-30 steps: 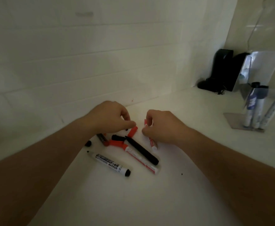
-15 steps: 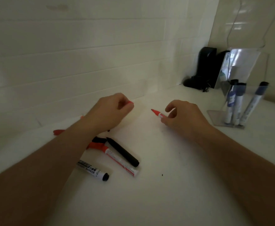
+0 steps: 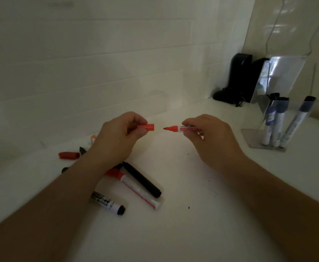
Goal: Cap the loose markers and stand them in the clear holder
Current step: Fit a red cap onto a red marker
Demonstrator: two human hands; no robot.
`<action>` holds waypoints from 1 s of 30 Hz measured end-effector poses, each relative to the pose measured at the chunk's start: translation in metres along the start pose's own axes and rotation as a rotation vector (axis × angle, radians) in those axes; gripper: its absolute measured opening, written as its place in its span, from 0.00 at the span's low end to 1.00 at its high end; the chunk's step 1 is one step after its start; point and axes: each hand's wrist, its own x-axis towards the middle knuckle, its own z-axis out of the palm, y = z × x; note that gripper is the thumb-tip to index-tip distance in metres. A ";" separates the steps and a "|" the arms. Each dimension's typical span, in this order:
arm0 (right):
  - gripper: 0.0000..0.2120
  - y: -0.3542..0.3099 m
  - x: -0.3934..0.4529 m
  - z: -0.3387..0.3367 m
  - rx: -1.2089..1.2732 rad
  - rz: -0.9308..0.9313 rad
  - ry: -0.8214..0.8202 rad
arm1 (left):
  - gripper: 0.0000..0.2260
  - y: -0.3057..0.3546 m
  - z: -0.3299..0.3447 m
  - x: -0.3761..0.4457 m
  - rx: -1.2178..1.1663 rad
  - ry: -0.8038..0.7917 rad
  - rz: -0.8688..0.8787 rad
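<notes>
My left hand [image 3: 117, 137] pinches a red cap [image 3: 147, 127], its open end facing right. My right hand [image 3: 209, 137] holds an uncapped red marker [image 3: 177, 128] level, tip pointing left at the cap with a small gap between them. On the white counter below my left forearm lie a black marker [image 3: 142, 179], a red-capped white marker [image 3: 136, 190] and a white marker with a black end [image 3: 108, 203]. A loose red cap [image 3: 68, 155] lies further left. The clear holder [image 3: 268, 137] stands at the right with three dark-capped markers [image 3: 277, 120] in it.
A tiled wall runs along the back, close behind the hands. A black object [image 3: 236, 80] and a clear acrylic stand [image 3: 279, 76] occupy the far right corner behind the holder. Small black pieces [image 3: 82, 150] and an orange-tipped piece [image 3: 93, 138] lie near the wall at left.
Both hands have lifted off the pile, the left with the red cap and the right with the red marker. They now face each other, cap mouth and tip nearly aligned.
</notes>
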 end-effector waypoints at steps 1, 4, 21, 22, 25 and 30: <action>0.10 -0.001 0.000 0.000 0.001 -0.010 0.018 | 0.05 0.002 0.000 0.000 -0.004 -0.004 0.005; 0.09 -0.002 -0.001 -0.002 0.029 -0.034 0.057 | 0.05 0.007 0.002 -0.001 -0.007 -0.023 0.034; 0.09 -0.009 -0.005 0.003 0.074 -0.080 0.082 | 0.08 0.026 0.021 -0.008 0.036 -0.102 0.084; 0.09 -0.011 -0.005 0.003 0.076 -0.074 0.079 | 0.10 0.026 0.021 -0.008 0.031 -0.109 0.075; 0.09 -0.015 -0.007 0.004 0.090 -0.052 0.051 | 0.11 0.027 0.021 -0.009 0.036 -0.110 0.056; 0.10 -0.025 -0.004 0.000 0.069 0.013 -0.004 | 0.12 0.033 0.018 -0.005 0.075 -0.079 0.060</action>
